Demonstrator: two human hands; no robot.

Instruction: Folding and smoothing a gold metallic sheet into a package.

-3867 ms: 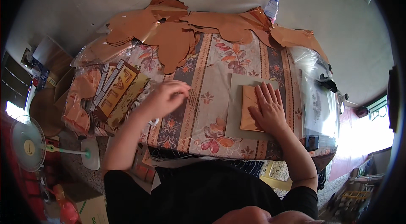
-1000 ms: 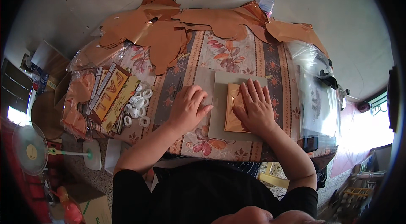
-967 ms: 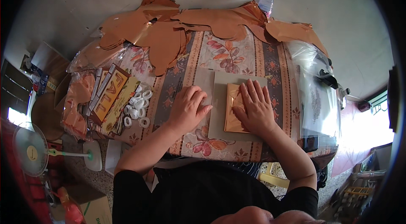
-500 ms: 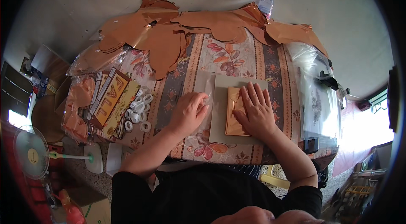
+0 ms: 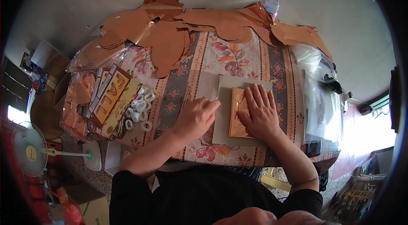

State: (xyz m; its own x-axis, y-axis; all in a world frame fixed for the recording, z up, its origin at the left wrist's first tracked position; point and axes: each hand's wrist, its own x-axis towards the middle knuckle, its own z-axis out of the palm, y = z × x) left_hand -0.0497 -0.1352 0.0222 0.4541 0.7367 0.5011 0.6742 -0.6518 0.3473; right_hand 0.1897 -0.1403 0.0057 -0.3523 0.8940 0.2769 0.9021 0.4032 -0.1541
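Observation:
A folded copper-coloured foil piece [image 5: 237, 118] lies on a grey card [image 5: 222, 129] on the table. My right hand [image 5: 260, 112] rests flat over the foil's right side, fingers stretched out and slightly apart. At the card's left edge, my left hand [image 5: 195, 118] is closed in a pinch, thumb and forefinger together. Clear plastic [image 5: 211, 81] shows along that edge and runs to the pinched fingertips; how far it goes under the card is hidden.
Large flat copper foil shapes [image 5: 170, 50] cover the far side. To the left lie printed cards [image 5: 112, 101] and white rings [image 5: 142, 106]. Clear plastic bags [image 5: 318, 97] and a dark phone [image 5: 313, 149] are at right. A bottle [image 5: 273, 2] stands behind; a fan [image 5: 30, 148] is at left.
My left hand has moved right to the card's left edge, its fingers closing into a tighter pinch. My right hand stays flat on the foil.

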